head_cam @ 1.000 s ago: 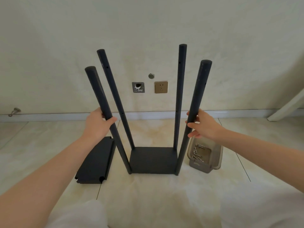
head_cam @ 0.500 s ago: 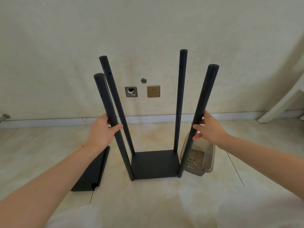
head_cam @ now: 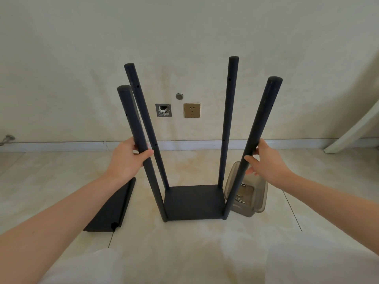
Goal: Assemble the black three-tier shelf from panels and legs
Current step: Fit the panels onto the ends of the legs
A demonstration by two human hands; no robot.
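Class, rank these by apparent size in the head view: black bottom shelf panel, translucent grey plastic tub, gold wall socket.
Black bottom shelf panel
translucent grey plastic tub
gold wall socket, smallest but farthest away

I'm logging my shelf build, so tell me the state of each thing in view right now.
Left hand: grips near left leg.
Right hand: grips near right leg.
Base panel: flat on floor, leg at each corner.
Loose panel: flat on floor, unattached.
Bin: open, screws inside.
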